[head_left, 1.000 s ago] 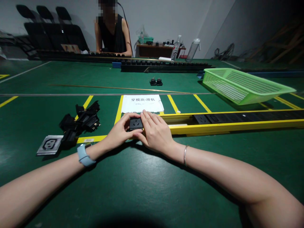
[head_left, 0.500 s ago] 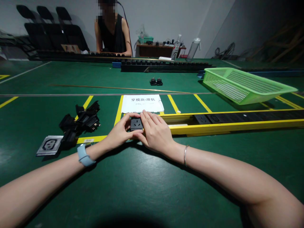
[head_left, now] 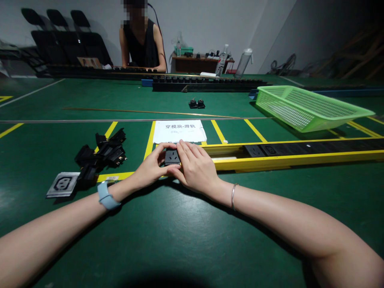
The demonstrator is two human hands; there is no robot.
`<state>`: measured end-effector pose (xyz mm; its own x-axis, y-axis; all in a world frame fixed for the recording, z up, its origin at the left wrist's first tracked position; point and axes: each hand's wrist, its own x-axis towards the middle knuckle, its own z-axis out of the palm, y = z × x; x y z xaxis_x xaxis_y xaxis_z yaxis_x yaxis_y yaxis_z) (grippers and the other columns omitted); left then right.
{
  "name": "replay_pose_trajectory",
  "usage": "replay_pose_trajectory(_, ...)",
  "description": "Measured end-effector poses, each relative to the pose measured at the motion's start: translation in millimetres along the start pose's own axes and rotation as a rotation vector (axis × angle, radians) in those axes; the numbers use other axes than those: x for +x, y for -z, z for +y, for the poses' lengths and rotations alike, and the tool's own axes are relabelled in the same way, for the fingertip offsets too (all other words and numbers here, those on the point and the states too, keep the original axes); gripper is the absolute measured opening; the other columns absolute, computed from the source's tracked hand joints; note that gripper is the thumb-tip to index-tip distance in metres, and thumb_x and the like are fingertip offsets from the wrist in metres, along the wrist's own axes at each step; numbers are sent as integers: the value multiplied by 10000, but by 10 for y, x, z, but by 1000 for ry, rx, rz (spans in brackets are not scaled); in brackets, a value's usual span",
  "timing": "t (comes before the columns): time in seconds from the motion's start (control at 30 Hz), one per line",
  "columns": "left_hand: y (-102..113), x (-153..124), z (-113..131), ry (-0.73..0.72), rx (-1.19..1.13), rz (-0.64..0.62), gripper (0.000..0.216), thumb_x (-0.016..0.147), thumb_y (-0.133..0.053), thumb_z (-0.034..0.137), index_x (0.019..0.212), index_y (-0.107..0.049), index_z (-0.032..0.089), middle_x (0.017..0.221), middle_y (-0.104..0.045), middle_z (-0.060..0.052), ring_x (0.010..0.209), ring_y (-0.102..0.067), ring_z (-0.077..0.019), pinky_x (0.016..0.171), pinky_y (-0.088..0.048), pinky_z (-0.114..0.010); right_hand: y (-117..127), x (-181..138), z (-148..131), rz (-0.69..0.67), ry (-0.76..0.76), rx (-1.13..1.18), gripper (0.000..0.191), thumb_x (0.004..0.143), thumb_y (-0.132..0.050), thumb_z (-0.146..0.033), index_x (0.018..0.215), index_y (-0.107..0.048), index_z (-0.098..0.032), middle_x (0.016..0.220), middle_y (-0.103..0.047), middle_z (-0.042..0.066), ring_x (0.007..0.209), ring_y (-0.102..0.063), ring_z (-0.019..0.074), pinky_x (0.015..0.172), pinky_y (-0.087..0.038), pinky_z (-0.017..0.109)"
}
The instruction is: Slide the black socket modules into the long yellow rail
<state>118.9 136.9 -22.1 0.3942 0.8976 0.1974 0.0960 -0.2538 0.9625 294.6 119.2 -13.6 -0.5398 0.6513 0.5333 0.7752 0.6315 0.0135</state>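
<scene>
My left hand (head_left: 150, 165) curls around a black socket module (head_left: 172, 157) with slanted slots, thumb at its front edge and fingers at its back. Against its right side lies my right hand (head_left: 196, 166), arched across the end of a yellow rail (head_left: 255, 163), thumb in front and straight fingers toward the back. The palm hides the rail's end, so I cannot tell whether the module sits inside it. Further right in the rail's channel, a row of black socket modules (head_left: 255, 151) begins after a bare stretch.
Left of my hands lie a pile of loose black modules (head_left: 100, 154) and a socket-picture card (head_left: 63, 183). Behind are a white paper sign (head_left: 179, 131), thin brass strips (head_left: 144, 111), two small black parts (head_left: 197, 104) and a green basket (head_left: 312, 110). A person (head_left: 142, 44) sits across.
Almost nothing differs. Both hands keep the same hold at the rail's end, and the view has shifted only very slightly.
</scene>
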Motion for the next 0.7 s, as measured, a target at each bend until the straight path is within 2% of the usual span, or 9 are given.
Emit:
replay_pose_trajectory(0.37,4,12,-17,37,-37,11,541,666,-769,271,1125,-493,196,1219,-554,-83,1093,-572,-217,1005,-439,-420,-3,-2,13,-2,7,4,684,943,-373,-528,1347,-439,21,1378,-469,234,1273,-434,309,1068,-341,437)
replay_pose_trajectory(0.57,43,9,-84,-57,80,24,503,682,-757,303,1120,-523,222,1236,-476,-72,1101,-544,-217,989,-449,-391,44,-4,28,67,79,42,619,944,-392,-505,1404,-393,-91,1458,-392,155,1373,-293,276,1113,-281,440)
replay_pose_trajectory(0.7,63,-6,-82,-116,202,36,482,692,-740,283,1125,-533,237,1175,-456,-60,1140,-500,-226,1011,-429,-398,50,-16,36,147,163,61,501,949,-411,-436,1352,-461,-144,1413,-461,107,1363,-311,239,1153,-203,451)
